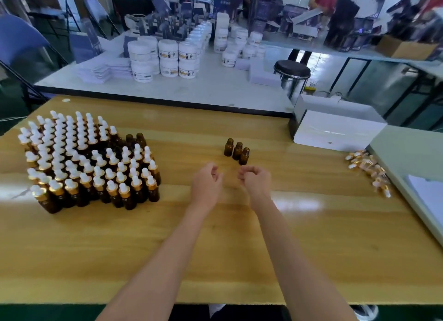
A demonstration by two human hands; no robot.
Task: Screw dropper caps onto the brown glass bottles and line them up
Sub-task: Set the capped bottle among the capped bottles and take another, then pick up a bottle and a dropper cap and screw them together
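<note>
Three uncapped brown glass bottles [237, 151] stand in a short diagonal row on the wooden table [239, 237], just beyond my hands. My left hand [206, 184] and my right hand [255, 179] hover side by side over the table with fingers loosely curled, and neither holds anything. On the left stands a large block of capped brown bottles [88, 162] with white bulbs and gold collars; two uncapped bottles [136, 139] stand at its far edge. A pile of loose dropper caps [370, 171] lies at the right edge of the table.
A white box [335, 129] sits at the far right corner of the table. A pale green table with paper [422, 177] adjoins the right side. Beyond lies a white table with several white jars [167, 57]. A round stool [292, 77] stands behind.
</note>
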